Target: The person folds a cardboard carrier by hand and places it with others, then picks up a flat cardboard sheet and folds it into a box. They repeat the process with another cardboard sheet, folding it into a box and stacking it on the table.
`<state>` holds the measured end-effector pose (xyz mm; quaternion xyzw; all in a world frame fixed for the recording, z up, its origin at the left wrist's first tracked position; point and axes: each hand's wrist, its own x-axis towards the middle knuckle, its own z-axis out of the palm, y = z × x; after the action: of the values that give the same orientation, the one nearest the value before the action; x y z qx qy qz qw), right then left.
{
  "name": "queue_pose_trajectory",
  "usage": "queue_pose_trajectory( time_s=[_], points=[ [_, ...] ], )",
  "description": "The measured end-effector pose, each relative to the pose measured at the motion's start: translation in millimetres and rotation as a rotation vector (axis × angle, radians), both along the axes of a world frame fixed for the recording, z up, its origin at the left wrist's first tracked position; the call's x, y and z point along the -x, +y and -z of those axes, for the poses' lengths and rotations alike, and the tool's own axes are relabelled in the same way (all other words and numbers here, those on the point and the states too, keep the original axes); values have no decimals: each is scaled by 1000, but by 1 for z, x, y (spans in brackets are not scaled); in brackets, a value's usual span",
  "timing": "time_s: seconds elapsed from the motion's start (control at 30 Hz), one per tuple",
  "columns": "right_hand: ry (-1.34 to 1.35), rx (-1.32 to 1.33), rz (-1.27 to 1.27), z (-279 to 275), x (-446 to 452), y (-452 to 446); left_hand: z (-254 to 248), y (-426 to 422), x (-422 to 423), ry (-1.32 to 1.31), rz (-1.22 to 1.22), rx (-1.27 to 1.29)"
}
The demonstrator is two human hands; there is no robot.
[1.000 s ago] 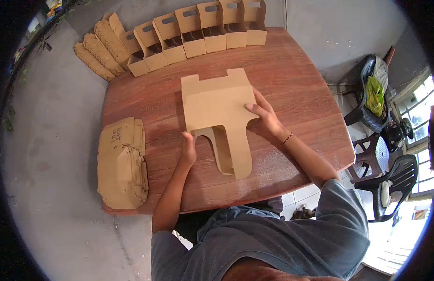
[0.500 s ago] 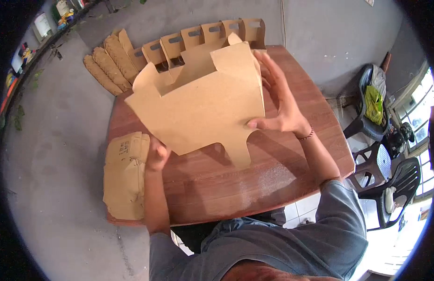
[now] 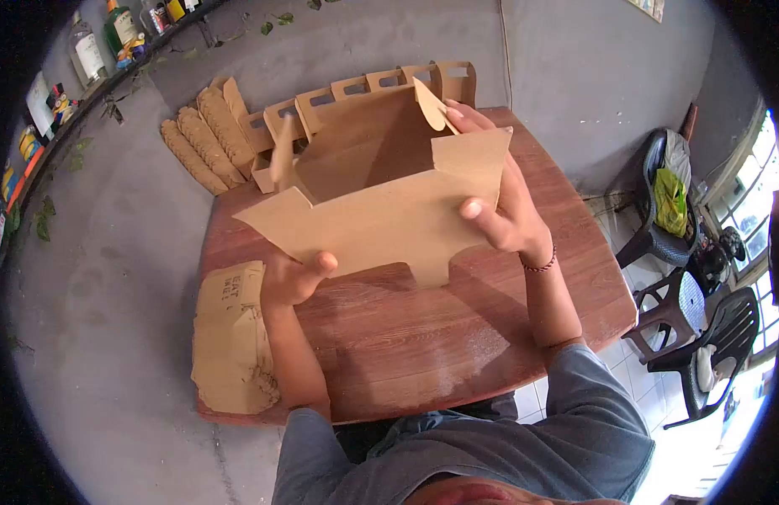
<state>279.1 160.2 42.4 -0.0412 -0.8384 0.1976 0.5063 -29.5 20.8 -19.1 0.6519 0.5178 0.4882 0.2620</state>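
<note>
A cardboard carrier is held up over the wooden table, its open end with spread flaps facing up and its handle part pointing down toward me. My left hand grips its lower left corner, thumb on the near panel. Around the right side is my right hand, thumb on the near panel and the other fingers partly hidden behind the side. Flat cardboard pieces lie stacked at the table's left edge, beside my left forearm.
Several formed cardboard carriers line the far edge of the table. Stacks of folded cardboard lean at the far left. Bottles stand on a wall shelf. Dark chairs and a stool are on the right.
The carrier has been raised and tilted, so its opening and flaps now show. My left hand has come back onto its left corner after being apart from it.
</note>
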Motion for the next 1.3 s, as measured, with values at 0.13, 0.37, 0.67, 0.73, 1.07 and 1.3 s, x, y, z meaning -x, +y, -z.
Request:
queue_pose_trajectory(
  time_s=[0.13,0.37,0.67,0.73,1.07,1.3],
  points=[
    [-51,28,-17,-4,-3,2,-1,12,-3,25,63,-214],
    [-30,91,-173,-2,-7,9,-9,23,-5,124,144,-400],
    [-446,234,-94,-11,-16,2,-37,-3,-16,112,225,14],
    [-426,203,-75,-4,-15,2,-35,-2,-20,221,215,24],
    [-425,203,12,-7,-13,-8,-42,0,-37,307,129,-72],
    [-532,160,66,-9,-11,-11,-45,-2,-49,261,33,-9]
  ],
)
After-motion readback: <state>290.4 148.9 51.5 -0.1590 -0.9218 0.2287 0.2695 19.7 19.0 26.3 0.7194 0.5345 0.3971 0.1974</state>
